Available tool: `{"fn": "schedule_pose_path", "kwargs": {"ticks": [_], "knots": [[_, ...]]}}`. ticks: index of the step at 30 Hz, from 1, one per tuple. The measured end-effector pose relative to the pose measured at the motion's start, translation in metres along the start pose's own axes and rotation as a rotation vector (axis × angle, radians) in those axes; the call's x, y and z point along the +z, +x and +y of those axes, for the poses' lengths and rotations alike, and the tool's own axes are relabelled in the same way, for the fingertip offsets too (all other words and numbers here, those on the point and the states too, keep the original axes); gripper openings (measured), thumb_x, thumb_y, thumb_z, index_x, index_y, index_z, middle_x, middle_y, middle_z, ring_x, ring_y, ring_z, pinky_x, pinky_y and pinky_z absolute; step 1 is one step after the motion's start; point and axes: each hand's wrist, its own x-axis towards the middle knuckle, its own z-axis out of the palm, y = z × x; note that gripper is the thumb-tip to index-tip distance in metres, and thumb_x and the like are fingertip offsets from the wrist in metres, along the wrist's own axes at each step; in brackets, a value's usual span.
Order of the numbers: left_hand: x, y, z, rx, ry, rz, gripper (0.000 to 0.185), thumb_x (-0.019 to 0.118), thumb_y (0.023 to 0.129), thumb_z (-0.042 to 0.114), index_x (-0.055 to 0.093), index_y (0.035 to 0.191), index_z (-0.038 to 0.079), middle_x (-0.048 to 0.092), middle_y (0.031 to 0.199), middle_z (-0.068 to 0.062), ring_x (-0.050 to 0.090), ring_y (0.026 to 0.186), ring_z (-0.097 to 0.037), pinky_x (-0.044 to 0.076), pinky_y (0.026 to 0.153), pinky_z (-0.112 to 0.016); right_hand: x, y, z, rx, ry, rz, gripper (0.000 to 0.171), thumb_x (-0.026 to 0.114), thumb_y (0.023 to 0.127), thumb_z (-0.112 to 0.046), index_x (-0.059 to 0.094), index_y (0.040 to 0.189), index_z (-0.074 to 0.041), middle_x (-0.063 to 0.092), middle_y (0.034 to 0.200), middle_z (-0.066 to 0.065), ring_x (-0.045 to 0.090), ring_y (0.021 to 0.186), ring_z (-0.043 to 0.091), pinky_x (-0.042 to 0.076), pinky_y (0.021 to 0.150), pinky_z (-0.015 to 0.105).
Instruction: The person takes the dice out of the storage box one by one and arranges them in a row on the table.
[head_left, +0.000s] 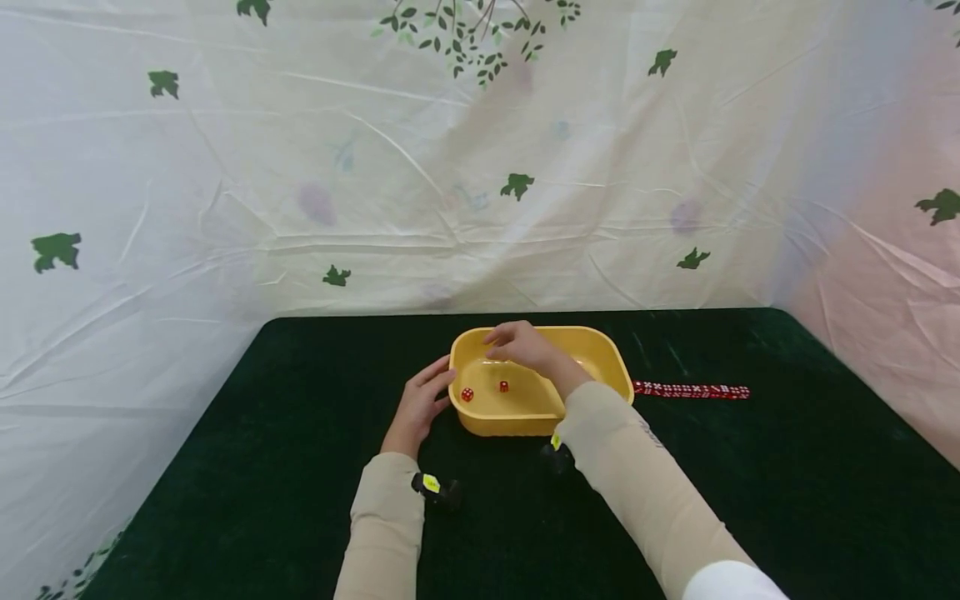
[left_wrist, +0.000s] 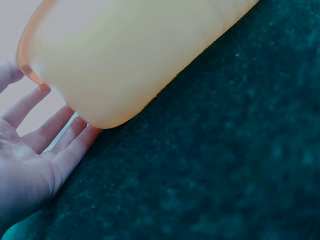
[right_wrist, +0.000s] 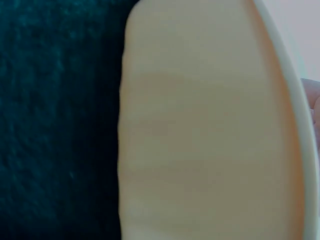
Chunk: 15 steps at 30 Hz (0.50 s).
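Observation:
A yellow plastic tub (head_left: 510,425) stands on the dark green cloth, with two red dice in it: one die (head_left: 467,394) near the left wall and another die (head_left: 503,386) further right. My left hand (head_left: 422,404) touches the tub's left side. In the left wrist view, the fingers (left_wrist: 75,147) lie nearly straight against the tub wall. Above the inside of the tub hovers my right hand (head_left: 525,346), its fingers loosely bent and pointing left; I see nothing between them. The right wrist view shows mostly the tub's outer wall (right_wrist: 200,125), hiding most of that hand.
A long row of red dice (head_left: 690,390) with white pips extends rightward from the tub's right side. Dark green cloth (head_left: 262,467) covers the table. Behind it hangs a pale curtain (head_left: 420,167) with green leaf prints.

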Motion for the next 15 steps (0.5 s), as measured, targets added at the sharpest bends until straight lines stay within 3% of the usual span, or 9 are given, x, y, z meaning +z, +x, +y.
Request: {"fn": "schedule_pose_path", "kwargs": {"ticks": [7, 15], "knots": [[0.000, 0.001, 0.000, 0.004, -0.003, -0.008, 0.038, 0.056, 0.083, 0.022, 0.052, 0.120, 0.014, 0.047, 0.122, -0.003, 0.046, 0.106, -0.019, 0.038, 0.086, -0.040, 0.014, 0.005, -0.001, -0.001, -0.067, -0.026, 0.023, 0.064, 0.077, -0.013, 0.062, 0.099, -0.006, 0.058, 0.094, 0.005, 0.051, 0.080, 0.019, 0.044, 0.074, 0.028], [0.000, 0.001, 0.000, 0.008, -0.011, -0.010, 0.039, 0.056, 0.083, 0.021, 0.051, 0.121, 0.013, 0.047, 0.122, -0.003, 0.046, 0.106, -0.018, 0.039, 0.085, -0.039, 0.024, 0.007, 0.003, 0.014, -0.048, -0.096, 0.022, 0.062, 0.078, -0.010, 0.061, 0.099, -0.004, 0.058, 0.084, 0.006, 0.054, 0.074, 0.025, 0.047, 0.066, 0.030]]}}
